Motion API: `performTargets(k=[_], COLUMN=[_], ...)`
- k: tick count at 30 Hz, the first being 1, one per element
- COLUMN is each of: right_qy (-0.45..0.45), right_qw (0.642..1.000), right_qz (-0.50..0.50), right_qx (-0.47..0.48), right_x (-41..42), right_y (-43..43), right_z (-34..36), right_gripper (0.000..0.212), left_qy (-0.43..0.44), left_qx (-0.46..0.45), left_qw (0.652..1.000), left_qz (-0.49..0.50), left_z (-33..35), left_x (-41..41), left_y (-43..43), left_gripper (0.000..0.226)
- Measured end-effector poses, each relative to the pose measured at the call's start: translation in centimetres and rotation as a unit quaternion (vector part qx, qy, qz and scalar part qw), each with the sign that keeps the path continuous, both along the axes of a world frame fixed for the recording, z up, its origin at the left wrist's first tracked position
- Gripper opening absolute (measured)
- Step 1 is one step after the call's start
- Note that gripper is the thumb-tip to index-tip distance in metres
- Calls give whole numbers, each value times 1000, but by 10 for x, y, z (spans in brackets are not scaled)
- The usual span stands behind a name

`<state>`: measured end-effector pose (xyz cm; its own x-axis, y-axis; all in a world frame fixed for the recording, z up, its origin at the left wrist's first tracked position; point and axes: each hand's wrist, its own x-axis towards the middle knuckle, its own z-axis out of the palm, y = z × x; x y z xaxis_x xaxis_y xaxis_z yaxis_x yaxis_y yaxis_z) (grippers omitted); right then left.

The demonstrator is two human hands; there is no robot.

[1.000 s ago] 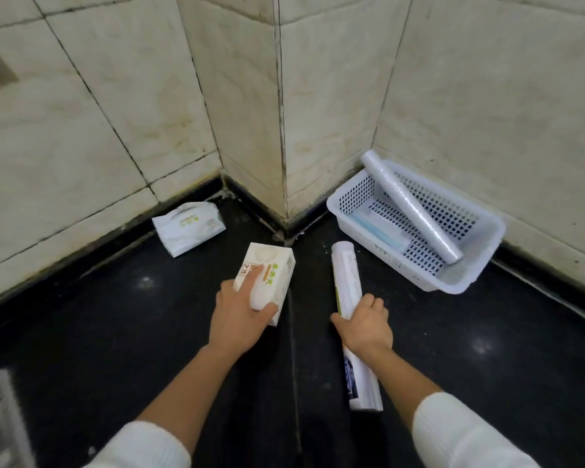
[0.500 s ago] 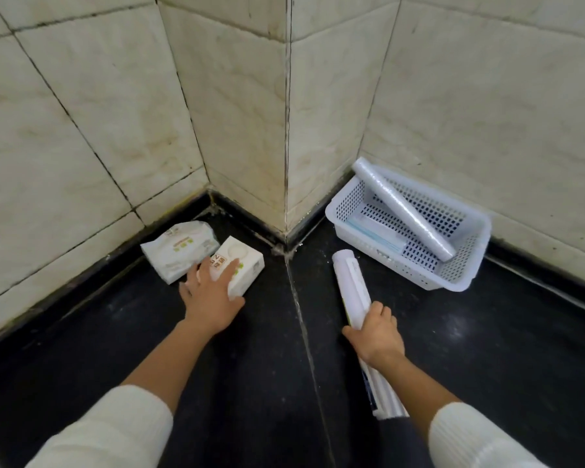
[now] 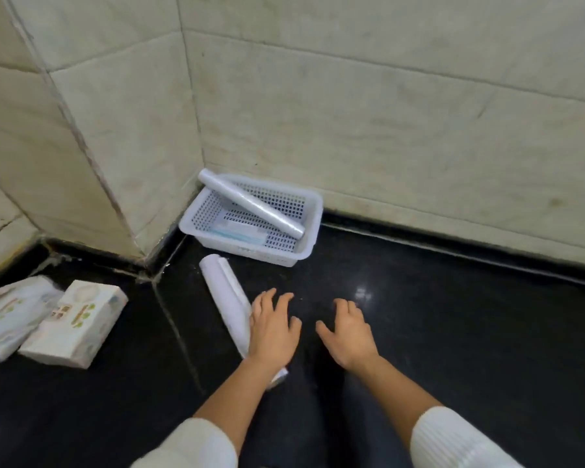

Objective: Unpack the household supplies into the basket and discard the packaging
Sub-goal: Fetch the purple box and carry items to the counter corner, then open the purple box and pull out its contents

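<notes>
A white perforated basket [image 3: 309,228] sits on the black floor against the tiled wall. A clear plastic-wrapped roll [image 3: 250,203] leans across it, and a flat pale-blue pack [image 3: 237,232] lies inside. In front of the basket a white paper-wrapped roll [image 3: 225,297] lies on the floor. My left hand [image 3: 272,327] hovers over its near end, fingers apart, holding nothing. My right hand [image 3: 347,327] is open beside it above bare floor. A white box [image 3: 76,322] and a soft white pack [image 3: 9,312] lie together at the left.
Pale marble tile walls form a protruding corner [image 3: 142,211] left of the basket, with a dark skirting strip along the floor. My dark trouser legs [image 3: 321,417] show between my white sleeves at the bottom.
My left hand has left the white box beside the soft pack and come across to the paper-wrapped roll. My right hand has let go of that roll and opened. The view has swung right.
</notes>
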<state>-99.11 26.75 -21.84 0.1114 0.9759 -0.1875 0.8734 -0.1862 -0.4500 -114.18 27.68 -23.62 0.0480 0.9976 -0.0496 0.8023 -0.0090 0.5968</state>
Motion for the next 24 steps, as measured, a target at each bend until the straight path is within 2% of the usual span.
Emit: performTargets(k=[6,10,15,19,24], right_qy=[-23,-22,-33,-48,-143], right_qw=[992,982,977,969,955], right_qz=[-124,-185,-209,-238,-258], right_qx=[-10,-7,-35,-44,-9], right_x=[160,276,422,524,629], right_y=[-67,-118,-188,-238,-264], right_z=[9,1,-20,-20,-11], right_gripper=[57,57,56,56,51], left_qy=[34,34,16,38,66], left_qx=[-41,-28,-30,-45,-26], left_qw=[989,980,977,967,951], left_qz=[-135,-192,-212,-248,-300], left_z=[0,0,-15,-29,-43], left_x=[160,282,424,513,585], left_y=[-27,-58,-115,-162,-191], left_gripper=[49,49,49,51,55])
